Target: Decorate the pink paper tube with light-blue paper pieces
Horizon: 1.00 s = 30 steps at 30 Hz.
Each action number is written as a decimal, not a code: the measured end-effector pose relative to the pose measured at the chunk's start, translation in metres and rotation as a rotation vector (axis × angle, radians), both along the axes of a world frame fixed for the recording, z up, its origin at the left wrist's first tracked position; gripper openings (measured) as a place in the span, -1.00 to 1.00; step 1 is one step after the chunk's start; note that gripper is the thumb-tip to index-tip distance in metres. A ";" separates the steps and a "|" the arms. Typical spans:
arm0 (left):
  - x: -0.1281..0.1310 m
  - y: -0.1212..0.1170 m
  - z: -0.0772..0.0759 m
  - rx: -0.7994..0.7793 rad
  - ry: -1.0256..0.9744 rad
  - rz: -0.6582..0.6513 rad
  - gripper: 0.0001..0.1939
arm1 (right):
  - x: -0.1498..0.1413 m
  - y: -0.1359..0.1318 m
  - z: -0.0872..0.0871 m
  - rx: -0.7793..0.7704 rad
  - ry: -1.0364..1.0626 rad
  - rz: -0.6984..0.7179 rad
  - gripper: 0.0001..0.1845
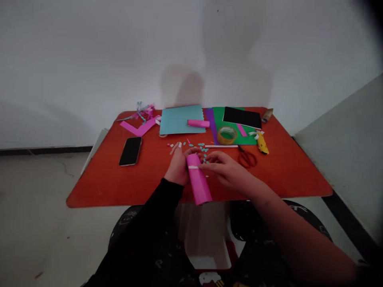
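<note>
A pink paper tube (pixel 198 181) is gripped by the left hand (pixel 178 166) and the right hand (pixel 226 171), both closed on it, at the front of the red table (pixel 98 187). It is light and soft, so it should be held gently around the middle.

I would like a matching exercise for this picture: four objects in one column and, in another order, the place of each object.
Objects:
1. smartphone
2. red scissors
3. roll of tape
4. pink paper tube

Places:
A. on the green card
B. between the left hand and the right hand
C. on the left part of the red tabletop
D. on the tabletop, just beyond the fingers of the right hand

Pairs: 1-C, 2-D, 3-A, 4-B
</note>
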<state>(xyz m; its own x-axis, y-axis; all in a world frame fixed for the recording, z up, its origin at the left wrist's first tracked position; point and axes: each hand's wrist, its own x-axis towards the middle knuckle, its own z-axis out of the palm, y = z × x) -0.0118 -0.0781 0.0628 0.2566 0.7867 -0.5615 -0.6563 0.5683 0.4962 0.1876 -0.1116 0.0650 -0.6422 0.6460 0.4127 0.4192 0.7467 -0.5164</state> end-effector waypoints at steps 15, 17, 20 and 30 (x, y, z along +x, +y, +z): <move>0.008 -0.007 -0.005 0.103 0.107 -0.133 -0.32 | -0.005 -0.004 0.000 0.144 -0.245 0.029 -0.48; 0.010 -0.008 -0.006 0.120 0.137 -0.149 -0.34 | -0.009 -0.007 0.003 0.209 -0.303 0.025 -0.50; 0.013 -0.009 -0.008 0.130 0.170 -0.129 -0.35 | -0.015 -0.011 0.006 0.247 -0.313 0.024 -0.58; -0.002 -0.004 0.012 0.298 -0.020 0.327 -0.40 | -0.019 -0.009 -0.002 -0.700 0.087 -0.232 -0.60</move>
<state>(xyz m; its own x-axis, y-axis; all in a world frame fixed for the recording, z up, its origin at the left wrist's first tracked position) -0.0141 -0.0822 0.0744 -0.0245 0.9552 -0.2951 -0.7888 0.1629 0.5927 0.1687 -0.1204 0.0626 -0.4409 0.8917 -0.1022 0.4623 0.1280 -0.8774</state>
